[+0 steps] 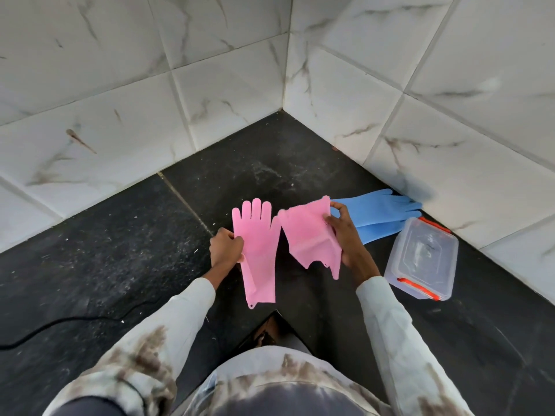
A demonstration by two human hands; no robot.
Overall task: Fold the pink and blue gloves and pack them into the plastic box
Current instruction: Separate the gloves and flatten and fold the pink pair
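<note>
Now each pink glove (257,250) pinched between fingers (237,235), left and right.

I see open dark floor (105,244) to the left of my left hand (225,247), crossed only by a black cable (60,324) near the bottom edge. Rightward, the lidded plastic box (422,259) and the blue gloves (381,214) fill the strip along the tiled wall (450,145). The corner closes off everything ahead.

Bright, even light; sharp centre, wide-angle bending at edges, soft glare on tiles (450,70).
</note>
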